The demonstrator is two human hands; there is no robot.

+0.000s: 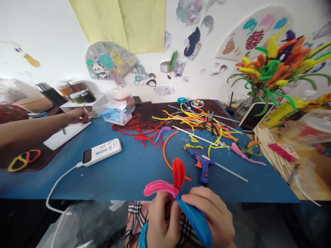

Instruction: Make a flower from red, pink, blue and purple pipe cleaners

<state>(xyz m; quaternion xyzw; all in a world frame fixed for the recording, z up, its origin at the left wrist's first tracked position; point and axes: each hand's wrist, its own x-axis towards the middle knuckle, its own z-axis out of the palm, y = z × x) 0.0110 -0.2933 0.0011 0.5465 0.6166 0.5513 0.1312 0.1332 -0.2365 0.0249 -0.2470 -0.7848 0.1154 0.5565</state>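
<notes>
A pipe-cleaner flower is held over the front edge of the table, with a red petal pointing up, a pink petal to the left and a large blue petal sloping down to the right. My left hand pinches it at the centre where the petals join. Fingers of my right hand close round the upper part of the blue petal. Another blue piece shows beside my left wrist; its link to the flower is hidden. Just beyond my hands lie a blue glue gun with a clear glue stick and a curved orange pipe cleaner.
Loose yellow and orange pipe cleaners, red ones and pliers lie farther back. A white power bank with a cable, a tissue pack and scissors are leftward. Another person's arm reaches in. A phone leans right.
</notes>
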